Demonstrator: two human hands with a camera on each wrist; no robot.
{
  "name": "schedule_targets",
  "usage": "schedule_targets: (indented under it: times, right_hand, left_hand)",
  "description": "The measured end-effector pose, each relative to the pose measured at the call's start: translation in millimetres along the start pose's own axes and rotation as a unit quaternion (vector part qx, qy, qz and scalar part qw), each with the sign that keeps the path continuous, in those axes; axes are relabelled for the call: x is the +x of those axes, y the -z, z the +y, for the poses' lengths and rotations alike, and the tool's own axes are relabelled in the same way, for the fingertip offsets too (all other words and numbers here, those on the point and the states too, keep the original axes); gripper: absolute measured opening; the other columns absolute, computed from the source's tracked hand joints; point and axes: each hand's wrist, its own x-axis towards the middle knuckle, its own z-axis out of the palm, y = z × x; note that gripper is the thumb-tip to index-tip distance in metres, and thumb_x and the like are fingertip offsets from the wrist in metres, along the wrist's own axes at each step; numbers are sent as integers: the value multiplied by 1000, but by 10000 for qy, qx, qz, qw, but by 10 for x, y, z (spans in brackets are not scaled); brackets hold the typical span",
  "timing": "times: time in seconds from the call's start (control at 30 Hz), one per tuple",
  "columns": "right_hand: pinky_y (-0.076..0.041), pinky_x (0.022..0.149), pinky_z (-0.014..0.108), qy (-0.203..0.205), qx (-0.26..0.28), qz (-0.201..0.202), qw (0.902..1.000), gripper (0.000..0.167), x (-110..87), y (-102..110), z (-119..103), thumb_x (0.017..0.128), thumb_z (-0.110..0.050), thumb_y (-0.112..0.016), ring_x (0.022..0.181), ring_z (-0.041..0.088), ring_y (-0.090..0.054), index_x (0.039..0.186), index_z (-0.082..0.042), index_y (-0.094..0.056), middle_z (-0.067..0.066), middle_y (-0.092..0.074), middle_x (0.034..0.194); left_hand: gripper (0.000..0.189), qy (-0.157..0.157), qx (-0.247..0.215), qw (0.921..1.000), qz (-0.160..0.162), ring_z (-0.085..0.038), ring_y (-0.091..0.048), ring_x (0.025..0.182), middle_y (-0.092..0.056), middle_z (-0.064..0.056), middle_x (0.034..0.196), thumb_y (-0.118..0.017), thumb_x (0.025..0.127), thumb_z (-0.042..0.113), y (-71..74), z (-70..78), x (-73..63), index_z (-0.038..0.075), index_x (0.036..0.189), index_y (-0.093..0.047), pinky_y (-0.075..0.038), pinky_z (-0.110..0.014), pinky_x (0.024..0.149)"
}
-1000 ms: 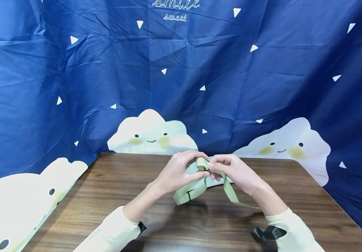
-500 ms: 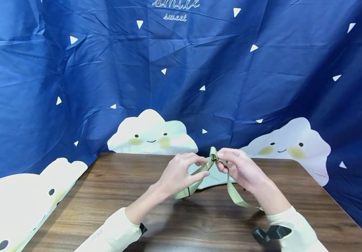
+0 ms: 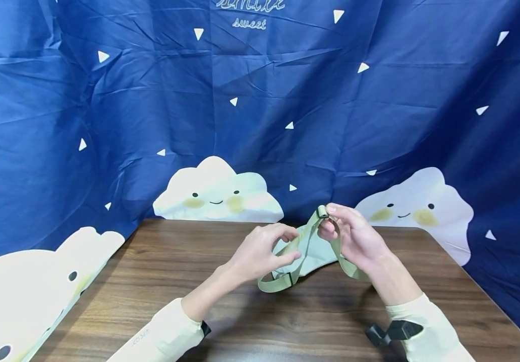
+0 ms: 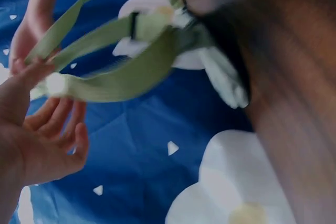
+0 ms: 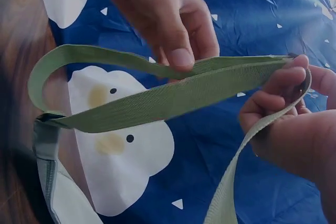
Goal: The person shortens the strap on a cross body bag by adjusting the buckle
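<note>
A light green webbing strap (image 3: 274,286) forms a long loop above the table, joined to a pale bag (image 3: 320,251) with a zipper (image 5: 50,182). My right hand (image 3: 360,239) pinches the strap beside a black slider buckle (image 3: 322,213) at the top of the loop. From there a free length of strap hangs below that hand. My left hand (image 3: 260,254) is at the loop's left side, thumb and fingers apart, with strap passing between them. In the right wrist view its thumb overlaps the upper band; contact is unclear. Another black slider (image 3: 290,279) sits lower on the loop.
The brown wooden table (image 3: 174,291) lies under both hands. Behind it hangs a blue curtain (image 3: 251,125) with white triangles and smiling clouds. Black wrist devices (image 3: 393,333) are worn over the pale sleeves (image 3: 427,327).
My right hand has moved up and right with the slider, drawing the strap into a longer loop. My left hand, earlier close around the strap near the slider, is now further from it.
</note>
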Motion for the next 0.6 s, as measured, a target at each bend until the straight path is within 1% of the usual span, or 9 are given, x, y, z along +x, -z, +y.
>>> schedule_targets:
  times: [0.07,0.13,0.17,0.23,0.27,0.33,0.43,0.53,0.6]
  right_hand:
    - [-38,68,24,154,234,-308,9991,37,-2,2,-22,109,-8,-30,67,16,-42,89,-6,-61,2,-52,74]
    - [-38,70,25,319,411,-556,9971,38,-16,17,-56,110,-10,-28,69,18,-40,93,-4,-61,3,-52,76]
    - [-38,71,25,383,505,-634,9960,38,-29,26,-78,111,-11,-28,70,19,-39,94,-4,-61,4,-52,76]
    - [-38,73,26,487,636,-729,9941,39,-54,42,-125,111,-12,-27,71,20,-37,95,-3,-61,5,-52,77]
    - [-38,73,26,522,704,-761,9932,39,-67,49,-150,111,-12,-26,71,21,-35,95,-3,-60,5,-52,78]
    - [-36,73,27,571,839,-789,9917,39,-89,63,-201,111,-12,-26,71,21,-33,95,-2,-61,5,-52,78]
    - [-30,70,28,702,911,-842,9898,41,-113,89,-283,111,-13,-24,70,21,-32,92,-1,-59,6,-49,77]
    - [-23,69,30,830,909,-775,9894,43,-143,143,-366,111,-13,-22,69,21,-31,88,0,-57,6,-44,75]
    - [-23,68,30,886,1078,-594,9884,42,-174,189,-417,110,-13,-25,67,21,-31,86,-1,-57,6,-44,74]
  left_hand:
    - [39,218,-97,9990,-367,-5,-59,80,-64,6,91,-82,86,35,-71,-32,-21,14,114,-66,-48,-21,70]
    - [38,385,-151,9958,-818,-2,-54,73,-59,7,82,-82,85,37,-145,-73,-50,15,110,-63,-45,-19,64]
    - [35,432,-153,9936,-1032,-2,-52,72,-58,7,80,-81,86,36,-179,-92,-64,16,107,-62,-44,-18,62]
    - [27,471,-177,9897,-1344,-4,-53,72,-57,8,78,-80,87,31,-233,-131,-88,17,101,-61,-44,-17,64]
    - [24,497,-202,9880,-1451,-5,-54,72,-58,8,77,-80,87,28,-250,-149,-99,17,98,-62,-44,-17,64]
    - [18,529,-290,9848,-1629,-8,-58,75,-63,9,80,-79,87,22,-266,-178,-114,16,96,-64,-45,-17,68]
    - [12,593,-344,9778,-1978,-9,-59,77,-64,12,83,-76,88,21,-255,-222,-125,18,93,-67,-45,-18,68]
    - [14,684,-386,9666,-2438,-5,-58,76,-63,15,84,-75,90,31,-223,-271,-129,20,94,-67,-46,-19,67]
    - [26,713,-337,9596,-2700,-3,-56,72,-59,13,76,-76,90,40,-194,-311,-131,17,89,-65,-45,-21,63]
